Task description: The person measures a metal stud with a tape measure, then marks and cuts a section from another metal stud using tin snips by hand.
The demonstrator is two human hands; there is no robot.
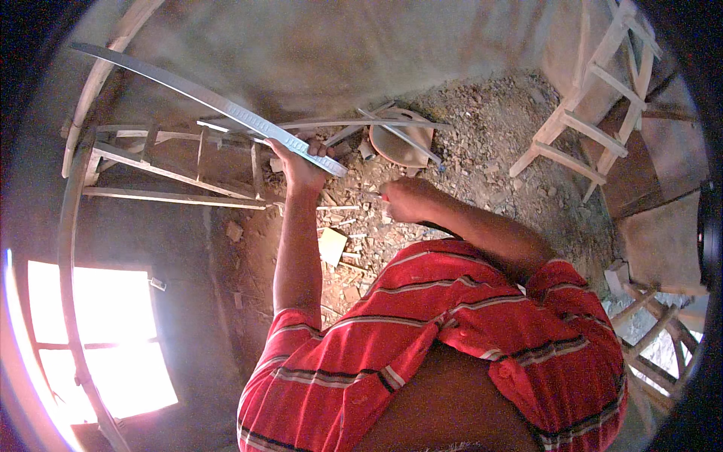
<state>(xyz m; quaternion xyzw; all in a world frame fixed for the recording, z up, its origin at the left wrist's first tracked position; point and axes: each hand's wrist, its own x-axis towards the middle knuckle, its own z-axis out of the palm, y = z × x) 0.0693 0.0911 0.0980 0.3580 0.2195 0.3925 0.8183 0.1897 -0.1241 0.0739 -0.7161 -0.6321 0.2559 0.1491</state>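
My left hand (301, 162) is wrapped round the near end of a long, pale metal strip (226, 108) with small markings or slots along it, which slants up toward the upper left. My right hand (410, 197) is closed on a small red item (385, 197), mostly hidden in my fingers, lower and to the right of the strip's end. Below the hands, a pale square piece (332, 247) lies among scattered wood scraps on the rubble-covered floor (489, 135).
Wooden frames (177, 197) stand at my left beside a bright window (94, 305) and a leaning pole (73, 226). A wooden ladder (568, 117) leans at the upper right; more rungs (651, 335) show at lower right. A rounded pan (392, 143) lies under crossed strips against the wall.
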